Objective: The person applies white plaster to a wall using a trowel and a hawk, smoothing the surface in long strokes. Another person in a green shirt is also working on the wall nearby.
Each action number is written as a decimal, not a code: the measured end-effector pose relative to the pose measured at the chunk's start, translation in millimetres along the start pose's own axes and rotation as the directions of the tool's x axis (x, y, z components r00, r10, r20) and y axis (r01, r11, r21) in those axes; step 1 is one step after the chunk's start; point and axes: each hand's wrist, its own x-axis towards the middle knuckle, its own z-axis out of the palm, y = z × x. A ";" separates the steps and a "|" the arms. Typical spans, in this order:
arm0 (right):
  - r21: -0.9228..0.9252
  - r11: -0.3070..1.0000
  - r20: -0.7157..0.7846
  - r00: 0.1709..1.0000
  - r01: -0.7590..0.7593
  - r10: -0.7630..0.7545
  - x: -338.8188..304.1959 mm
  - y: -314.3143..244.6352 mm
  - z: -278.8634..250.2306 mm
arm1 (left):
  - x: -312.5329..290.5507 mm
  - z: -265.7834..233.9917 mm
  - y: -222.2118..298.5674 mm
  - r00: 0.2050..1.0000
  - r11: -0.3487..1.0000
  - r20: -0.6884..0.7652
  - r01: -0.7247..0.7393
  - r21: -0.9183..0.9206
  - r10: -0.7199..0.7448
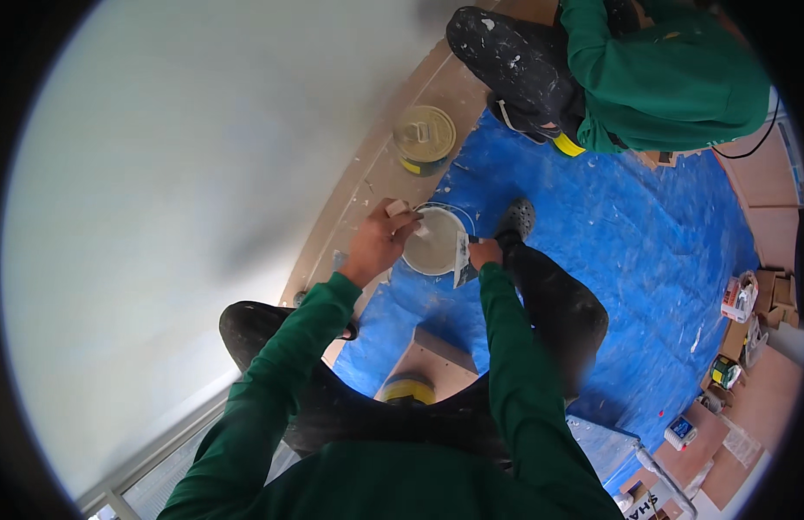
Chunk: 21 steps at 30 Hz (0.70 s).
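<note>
A white bucket of pale, creamy paste stands between my feet on a blue sheet. Over its left rim, my left hand is closed around a small tool with a pale, wooden-looking handle; the working end reaches toward the paste and I cannot make out its shape. At the bucket's right side my right hand grips a trowel, its flat light blade held upright close to the rim. My fingers hide most of the trowel's handle.
A lidded tin stands by the pale wall. Another person in a green top crouches at the upper right. Below the bucket is a wooden box with a yellow-banded tin. Boxes line the right side of the blue sheet.
</note>
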 end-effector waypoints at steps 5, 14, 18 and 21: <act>0.083 0.997 -0.023 1.000 -0.008 0.010 -25.3 -5.9 -10.5 | -23.0 36.6 -46.5 0.993 0.998 0.110 0.050 0.024 -0.052; -0.430 0.819 0.085 0.920 0.381 -0.384 8.3 42.2 31.1 | -40.3 -4.7 0.8 0.905 0.913 -0.151 0.376 -0.156 -0.399; -0.356 0.838 -0.074 0.881 0.413 -0.466 2.9 45.6 42.3 | -49.2 -51.4 81.7 0.936 0.957 -0.204 0.268 -0.113 -0.286; -0.264 0.893 -0.023 0.923 0.365 -0.384 16.1 50.5 60.0 | -48.7 -74.9 121.4 0.945 0.973 -0.234 0.214 -0.081 -0.227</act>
